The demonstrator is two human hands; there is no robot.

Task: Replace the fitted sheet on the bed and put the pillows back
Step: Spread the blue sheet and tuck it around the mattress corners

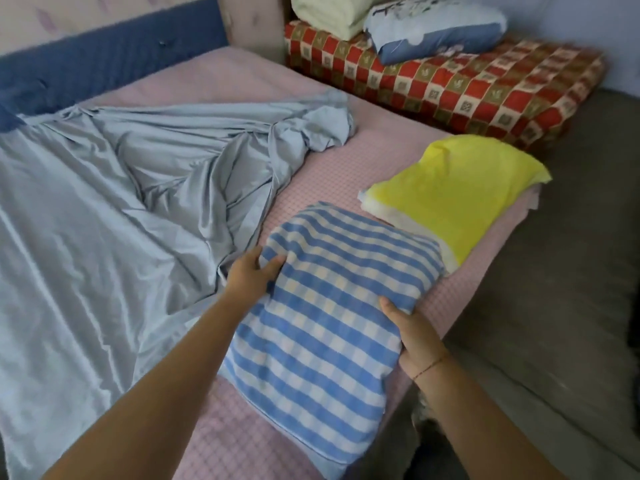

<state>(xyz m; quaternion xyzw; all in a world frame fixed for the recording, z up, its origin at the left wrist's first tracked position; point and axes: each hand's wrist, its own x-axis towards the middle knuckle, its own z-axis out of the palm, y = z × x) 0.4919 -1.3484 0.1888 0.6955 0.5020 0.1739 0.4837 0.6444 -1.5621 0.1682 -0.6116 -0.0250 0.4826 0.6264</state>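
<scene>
A blue-and-white checked pillow lies on the pink checked mattress near its right edge. My left hand grips the pillow's left edge, fingers curled into the fabric. My right hand holds its right edge, thumb on top. Behind it lies a yellow pillow, touching the checked one. A shiny pale-blue sheet covers the left part of the bed, rumpled and bunched toward the middle, its right side loose.
A blue padded headboard runs along the back left. A red checked mattress or bench at the back right carries a blue pillow and a folded cream blanket. Grey floor lies on the right.
</scene>
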